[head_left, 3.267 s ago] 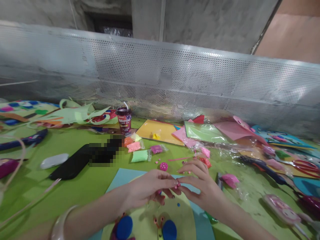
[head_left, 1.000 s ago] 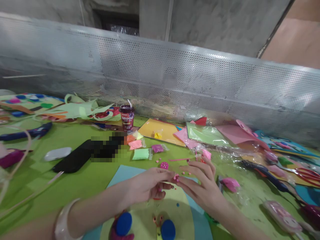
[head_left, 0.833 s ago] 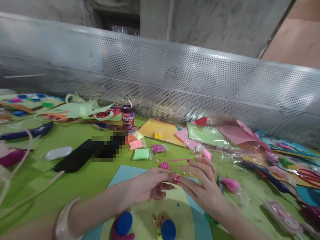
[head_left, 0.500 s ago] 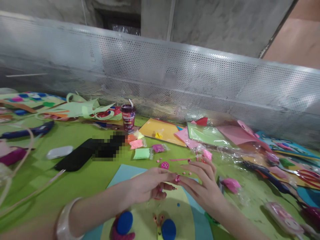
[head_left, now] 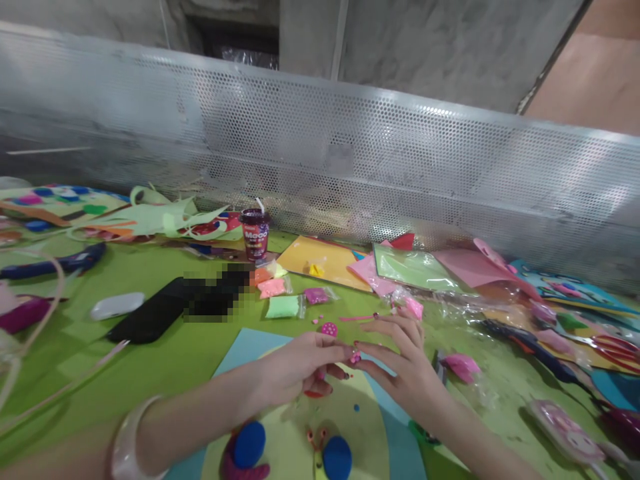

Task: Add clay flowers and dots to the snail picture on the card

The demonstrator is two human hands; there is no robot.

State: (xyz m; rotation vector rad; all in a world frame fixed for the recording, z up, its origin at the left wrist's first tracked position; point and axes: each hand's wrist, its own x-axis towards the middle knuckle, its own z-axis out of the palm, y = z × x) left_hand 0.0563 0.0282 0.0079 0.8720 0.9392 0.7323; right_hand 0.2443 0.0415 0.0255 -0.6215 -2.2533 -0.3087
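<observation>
My left hand (head_left: pixel 313 367) is closed, its fingers curled over the light blue sheet (head_left: pixel 243 350) with a pale yellow middle. Between its fingertips and those of my right hand (head_left: pixel 400 357) sits a small pink clay piece (head_left: pixel 355 357). The thumb and index finger of my right hand touch that piece, while the other fingers stretch out. Below my hands, two blue clay discs (head_left: pixel 250 445) (head_left: pixel 337 458) lie on the sheet, with a small snail-like clay stalk (head_left: pixel 317 440) between them. A pink dotted disc (head_left: pixel 329 329) lies just beyond my left hand.
Behind the sheet are a drink cup (head_left: pixel 255 235), a green clay packet (head_left: pixel 285 307) and a yellow card (head_left: pixel 330 260). A black phone (head_left: pixel 150 320) and white case (head_left: pixel 117 305) are at left; red-handled scissors (head_left: pixel 615 350) at right. A perforated metal barrier (head_left: pixel 300 147) stands behind.
The fingers of my right hand have shifted slightly, with the index finger raised a little and the thumb and index finger wider apart around the pink piece. My left hand has hardly moved.
</observation>
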